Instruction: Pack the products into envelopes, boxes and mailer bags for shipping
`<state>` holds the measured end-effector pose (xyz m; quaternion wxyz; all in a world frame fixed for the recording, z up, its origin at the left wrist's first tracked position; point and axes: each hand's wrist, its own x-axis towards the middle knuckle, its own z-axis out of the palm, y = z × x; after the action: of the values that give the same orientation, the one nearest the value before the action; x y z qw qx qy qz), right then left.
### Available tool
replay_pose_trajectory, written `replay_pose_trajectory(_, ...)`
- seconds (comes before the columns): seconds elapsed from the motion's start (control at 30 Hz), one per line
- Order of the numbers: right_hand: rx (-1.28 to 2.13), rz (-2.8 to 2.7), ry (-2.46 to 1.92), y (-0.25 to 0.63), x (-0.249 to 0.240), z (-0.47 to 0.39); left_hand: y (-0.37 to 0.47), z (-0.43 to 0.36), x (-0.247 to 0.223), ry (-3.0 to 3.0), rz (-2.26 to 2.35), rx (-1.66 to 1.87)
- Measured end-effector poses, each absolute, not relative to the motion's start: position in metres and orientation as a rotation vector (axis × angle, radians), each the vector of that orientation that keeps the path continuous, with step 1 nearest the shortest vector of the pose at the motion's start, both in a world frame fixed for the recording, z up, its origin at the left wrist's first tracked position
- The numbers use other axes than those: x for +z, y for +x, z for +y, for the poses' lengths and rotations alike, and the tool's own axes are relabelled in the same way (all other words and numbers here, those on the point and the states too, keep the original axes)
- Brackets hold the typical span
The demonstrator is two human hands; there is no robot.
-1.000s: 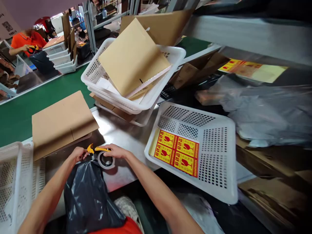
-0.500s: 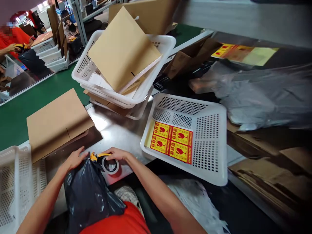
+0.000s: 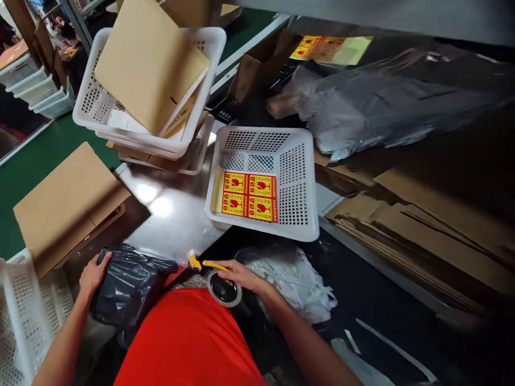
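Note:
A black plastic-wrapped package [image 3: 129,284] is tilted against the front of my body at the table's near edge. My left hand [image 3: 93,274] grips its upper left corner, thumb on top and the other fingers hidden behind. In my right hand [image 3: 237,273] is a tape dispenser [image 3: 209,264] with a yellow handle and a roll of clear tape [image 3: 224,289]. The dispenser is apart from the package, to its right. Behind the package lies the shiny metal tabletop [image 3: 173,225].
A white basket [image 3: 295,230] holds a sheet of red-and-yellow fragile labels [image 3: 249,197]. Stacked baskets [image 3: 189,145] with a cardboard box [image 3: 148,64] stand behind. Another box [image 3: 72,203] is at left. Flattened cardboard [image 3: 418,236] and grey plastic bags [image 3: 362,107] lie right.
My right hand has moved the tape dispenser right, away from the package. The package has tipped over, and my left hand now grips its corner. The camera view has shifted right.

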<state>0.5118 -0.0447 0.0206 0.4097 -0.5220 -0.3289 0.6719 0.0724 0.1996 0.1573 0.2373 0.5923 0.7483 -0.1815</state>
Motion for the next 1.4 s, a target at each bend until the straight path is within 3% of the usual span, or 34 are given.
replay_pose_trajectory(0.13, 1.761, -0.901, -1.214, 0.514, 0.006, -0.03, 0.081, 0.184, 0.156, 2.022, 2.086, -0.079)
replay_pose_trajectory(0.23, 1.735, -0.939, -1.236, 0.528, -0.001, -0.014, 0.127, 0.154, 0.158, 2.724, 1.253, 0.157)
replay_pose_trajectory(0.33, 1.709, -0.965, -1.243, 0.544, 0.0, -0.002, 0.2, 0.127, 0.157, 2.771, 0.033, -0.307)
replay_pose_trajectory(0.43, 1.706, -1.017, -1.228, 0.555, 0.003, 0.01, 0.256, 0.13, 0.153, 2.641, -0.318, -0.811)
replay_pose_trajectory(0.57, 1.658, -1.046, -1.225, 0.562, 0.0, 0.022, 0.25, 0.17, 0.158, 2.59, -0.079, -1.118)
replay_pose_trajectory(0.77, 1.648, -1.012, -1.227, 0.559, -0.006, 0.014, 0.179, 0.194, 0.168, 2.6, 0.566, -0.957)
replay_pose_trajectory(1.07, 1.759, -1.219, -1.114, 0.485, -0.005, -0.027, 0.143, 0.187, 0.157, 2.416, 1.327, -0.882)
replay_pose_trajectory(1.2, 1.828, -1.278, -1.005, 0.443, -0.009, 0.008, 0.101, 0.167, 0.143, 2.378, 1.75, -0.454)
replay_pose_trajectory(1.3, 1.921, -1.305, -0.902, 0.429, -0.015, 0.029, 0.057, 0.129, 0.136, 2.545, 1.722, -0.025)
replay_pose_trajectory(1.4, 1.967, -1.302, -0.857, 0.429, -0.021, 0.034, 0.012, 0.092, 0.139, 2.743, 1.298, -0.098)
